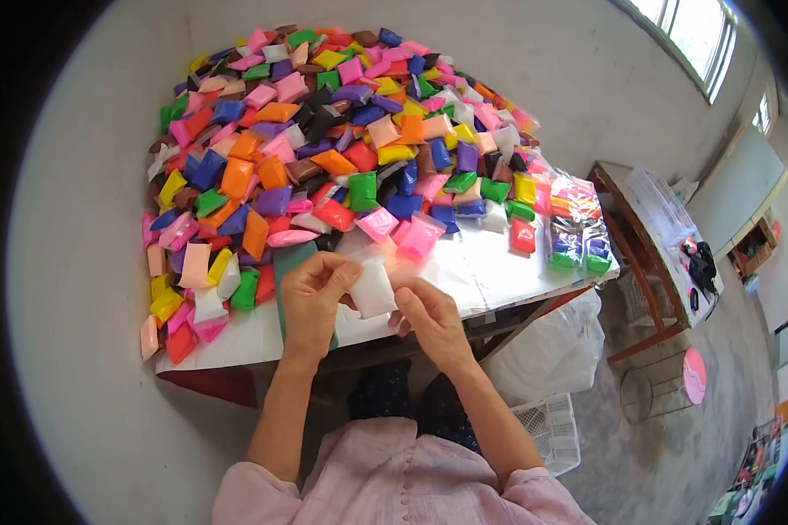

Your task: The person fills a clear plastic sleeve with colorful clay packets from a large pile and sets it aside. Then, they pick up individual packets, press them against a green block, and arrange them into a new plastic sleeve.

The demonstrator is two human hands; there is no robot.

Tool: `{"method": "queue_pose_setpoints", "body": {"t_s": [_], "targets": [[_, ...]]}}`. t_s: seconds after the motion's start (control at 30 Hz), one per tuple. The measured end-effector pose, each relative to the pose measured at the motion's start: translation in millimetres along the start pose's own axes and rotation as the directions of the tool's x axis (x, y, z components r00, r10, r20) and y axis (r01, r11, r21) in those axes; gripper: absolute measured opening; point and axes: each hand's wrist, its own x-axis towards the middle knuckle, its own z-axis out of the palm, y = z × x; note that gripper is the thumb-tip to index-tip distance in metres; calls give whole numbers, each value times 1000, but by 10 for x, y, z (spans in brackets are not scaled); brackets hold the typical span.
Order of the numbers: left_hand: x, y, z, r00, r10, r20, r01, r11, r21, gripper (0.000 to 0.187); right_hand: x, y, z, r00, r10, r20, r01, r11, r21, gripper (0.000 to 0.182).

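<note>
A small soft white packet (372, 287) is stretched between my two hands, just in front of the table's near edge. My left hand (313, 293) pinches its left upper side between thumb and fingers. At the right edge of the same packet, my right hand (433, 322) is closed, thumb against curled fingers. Just beyond the hands lie pink packets (420, 236) in clear wrapping. A dark green strip (294, 261) on the table runs partly behind my left hand.
A large heap of coloured packets (324, 162) covers the white-topped table (464, 297). Filled clear bags (578, 223) rest at its right end. Beneath stand a white plastic sack (547, 350) and a white crate (556, 429). Rightward are a pink-topped stool (693, 376) and a wooden table (617, 210).
</note>
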Motion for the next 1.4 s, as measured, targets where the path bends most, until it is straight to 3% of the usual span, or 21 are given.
{"method": "queue_pose_setpoints", "body": {"t_s": [0.03,0.13,0.27,0.37,0.57,0.7,0.8,0.87,1.0,1.27,1.4], "targets": [[13,4,3,1000,-2,28,2,1000,12,14,4,-39,33,995,-82,-57,82,997,2,25],[-5,38,40,996,-62,64,62,998,-1,11,33,-103,12,989,-133,-63,126,986,-108,23],[-124,184,122,997,-54,48,48,992,117,13,79,-162,-50,966,-107,-233,115,993,18,22],[-273,187,88,951,158,267,-289,762,579,19,68,-189,-38,951,-77,-300,75,997,-17,21],[-284,79,115,852,394,345,-509,466,724,23,55,-132,8,968,37,-248,-70,990,-126,29],[-276,51,70,869,358,342,-488,501,715,23,28,-168,-75,983,52,-174,-120,905,-409,31],[-265,63,39,896,320,307,-441,579,686,22,-59,-202,-133,976,-209,-58,134,793,-594,25],[-278,50,30,917,289,277,-400,642,654,21,-125,-333,-91,951,-309,12,231,685,-691,18],[-283,71,42,906,296,304,-424,637,644,19,-133,-369,-102,892,-422,161,369,475,-799,9],[-305,79,16,902,305,305,-431,618,657,14,-75,-261,-84,789,-569,232,482,339,-808,16],[-326,57,67,842,420,339,-522,470,712,11,-92,-218,-24,703,-676,221,480,221,-849,20]]}}
